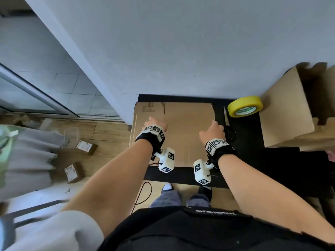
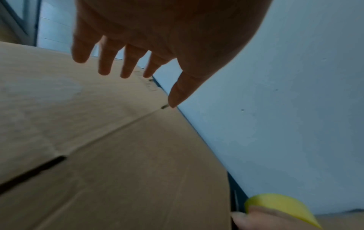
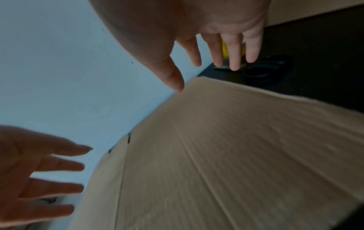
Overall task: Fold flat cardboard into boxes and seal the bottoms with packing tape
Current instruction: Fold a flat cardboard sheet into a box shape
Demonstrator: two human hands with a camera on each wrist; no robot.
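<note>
Against the pale grey wall (image 1: 181, 42), the flat brown cardboard sheet (image 1: 184, 134) is lying creased and unfolded on the black worktop (image 1: 244, 142). You are only starting the fold: your left hand (image 1: 154, 124) and right hand (image 1: 213, 131) are hovering over it, fingers (image 2: 104, 62) spread, gripping nothing. Next you need to raise its edges; the yellow tape roll (image 1: 244, 105) is waiting at the right.

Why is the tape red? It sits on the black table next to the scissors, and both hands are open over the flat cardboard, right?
Not quite: the tape is yellow, not red, as the head view shows. The rest holds: it sits on the black table next to the scissors, and the left hand and right hand are open over the flat cardboard.
</note>
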